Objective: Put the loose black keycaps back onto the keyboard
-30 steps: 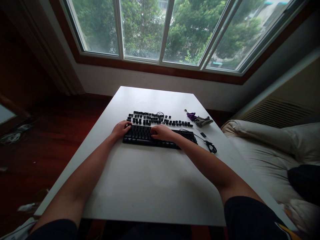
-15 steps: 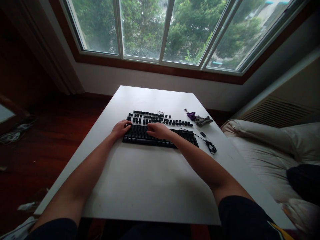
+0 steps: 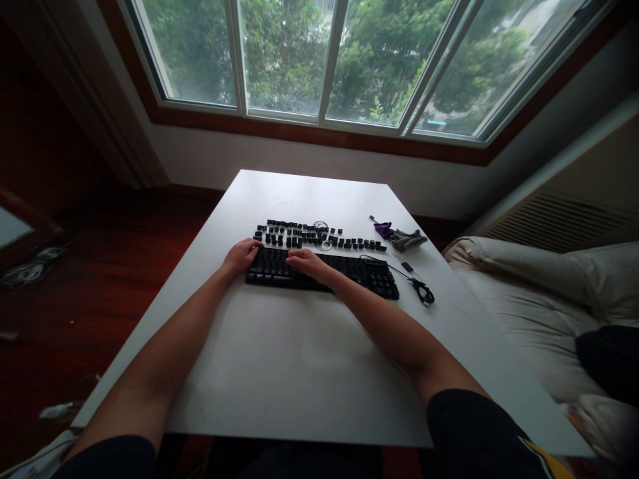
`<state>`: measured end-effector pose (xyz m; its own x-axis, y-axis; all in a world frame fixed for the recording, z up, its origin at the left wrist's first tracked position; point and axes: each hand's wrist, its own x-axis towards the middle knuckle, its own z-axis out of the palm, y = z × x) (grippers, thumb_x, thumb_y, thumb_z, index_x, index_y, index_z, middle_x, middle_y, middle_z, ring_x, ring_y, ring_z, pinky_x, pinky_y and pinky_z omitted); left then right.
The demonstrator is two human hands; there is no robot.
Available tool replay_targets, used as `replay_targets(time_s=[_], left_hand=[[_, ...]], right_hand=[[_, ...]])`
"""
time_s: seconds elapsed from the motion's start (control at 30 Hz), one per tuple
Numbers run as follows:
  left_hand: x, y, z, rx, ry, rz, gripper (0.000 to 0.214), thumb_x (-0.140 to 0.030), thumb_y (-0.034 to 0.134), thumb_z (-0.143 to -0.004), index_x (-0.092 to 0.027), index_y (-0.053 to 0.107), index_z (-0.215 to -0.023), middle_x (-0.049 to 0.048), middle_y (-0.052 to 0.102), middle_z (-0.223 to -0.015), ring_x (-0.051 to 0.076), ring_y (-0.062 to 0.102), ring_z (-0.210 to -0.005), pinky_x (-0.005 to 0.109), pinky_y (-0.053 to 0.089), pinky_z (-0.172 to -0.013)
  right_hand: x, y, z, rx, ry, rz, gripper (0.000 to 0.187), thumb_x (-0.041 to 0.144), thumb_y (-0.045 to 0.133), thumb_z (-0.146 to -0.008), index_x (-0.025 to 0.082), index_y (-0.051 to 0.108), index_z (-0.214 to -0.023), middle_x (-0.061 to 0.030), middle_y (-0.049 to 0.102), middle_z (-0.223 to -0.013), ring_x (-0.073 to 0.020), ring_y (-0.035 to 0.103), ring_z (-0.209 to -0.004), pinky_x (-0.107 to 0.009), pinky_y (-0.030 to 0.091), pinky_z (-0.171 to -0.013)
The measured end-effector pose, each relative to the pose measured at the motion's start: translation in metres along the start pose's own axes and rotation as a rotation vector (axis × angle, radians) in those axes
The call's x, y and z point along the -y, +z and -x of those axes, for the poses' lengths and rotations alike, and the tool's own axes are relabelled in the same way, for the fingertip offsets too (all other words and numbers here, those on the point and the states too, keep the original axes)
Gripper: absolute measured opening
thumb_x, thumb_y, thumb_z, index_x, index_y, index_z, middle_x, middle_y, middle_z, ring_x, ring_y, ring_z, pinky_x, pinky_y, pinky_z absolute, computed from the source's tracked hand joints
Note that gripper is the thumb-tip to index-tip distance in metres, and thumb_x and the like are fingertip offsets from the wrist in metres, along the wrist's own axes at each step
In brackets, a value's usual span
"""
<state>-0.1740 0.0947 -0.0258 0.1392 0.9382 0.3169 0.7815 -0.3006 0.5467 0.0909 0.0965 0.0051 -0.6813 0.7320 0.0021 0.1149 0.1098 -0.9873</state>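
Observation:
A black keyboard point(image 3: 274, 281) lies crosswise on the white table, with many dark keys on it. My left hand point(image 3: 241, 255) grips its far left corner, with the fingertips at the edge. Over the left-middle keys my right hand point(image 3: 304, 262) is closed, thumb and fingers pinched together and pointing left. Whatever sits between those fingertips is too small to make out. Just beyond the keyboard, loose black keycaps point(image 3: 359, 244) stand in uneven rows. Thin pale rings point(image 3: 320, 227) lie among them.
Right of the keyboard are a coiled black cable point(image 3: 423, 293), a small black piece point(image 3: 407, 267), and a grey and purple cloth bundle point(image 3: 407, 240). The white table point(image 3: 299, 372) stands before a window. A pale sofa point(image 3: 519, 313) is on the right.
My right hand has moved slightly left over the keyboard, still pinched. My left hand stays at the corner. The view has shifted a little.

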Motion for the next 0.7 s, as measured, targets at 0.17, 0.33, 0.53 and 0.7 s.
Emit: replay_targets(time_s=[0.17,0.33,0.53,0.7], left_hand=[[-0.001,-0.001,0.000,0.014,0.008,0.002,0.032,-0.029,0.048,-0.092,-0.025,0.073,-0.111,0.0054,0.068,-0.112,0.022,0.062,-0.104,0.035,0.049,-0.096],[0.002,-0.001,0.000,0.006,0.012,-0.002,0.032,-0.030,0.048,-0.092,-0.025,0.072,-0.112,0.0055,0.068,-0.112,0.022,0.063,-0.102,0.035,0.050,-0.094],[0.007,-0.002,0.001,0.008,0.020,-0.002,0.031,-0.030,0.047,-0.092,-0.025,0.072,-0.110,0.0056,0.068,-0.111,0.022,0.062,-0.103,0.036,0.049,-0.094],[0.007,-0.001,0.000,0.001,0.004,0.000,0.030,-0.030,0.048,-0.092,-0.025,0.072,-0.108,0.0055,0.068,-0.111,0.022,0.063,-0.104,0.036,0.050,-0.095]], right_hand=[[0.002,-0.020,-0.007,-0.118,-0.087,0.226,0.039,0.051,0.056,-0.084,0.022,0.039,-0.065,0.0072,0.036,-0.056,-0.0093,0.033,-0.053,-0.023,0.026,-0.052],[0.000,-0.056,-0.017,-0.292,-0.133,0.801,0.014,0.033,0.060,-0.086,0.019,0.060,-0.086,0.0028,0.056,-0.070,-0.0121,0.048,-0.065,-0.024,0.031,-0.062],[-0.005,-0.078,-0.029,-0.189,-0.081,1.195,0.022,0.025,0.064,-0.088,0.021,0.067,-0.109,-0.0057,0.068,-0.099,-0.0179,0.059,-0.085,-0.026,0.036,-0.071],[-0.004,-0.086,-0.037,-0.038,-0.154,1.326,0.028,0.027,0.066,-0.089,0.021,0.066,-0.117,-0.0095,0.067,-0.114,-0.0232,0.059,-0.105,-0.028,0.040,-0.079]])
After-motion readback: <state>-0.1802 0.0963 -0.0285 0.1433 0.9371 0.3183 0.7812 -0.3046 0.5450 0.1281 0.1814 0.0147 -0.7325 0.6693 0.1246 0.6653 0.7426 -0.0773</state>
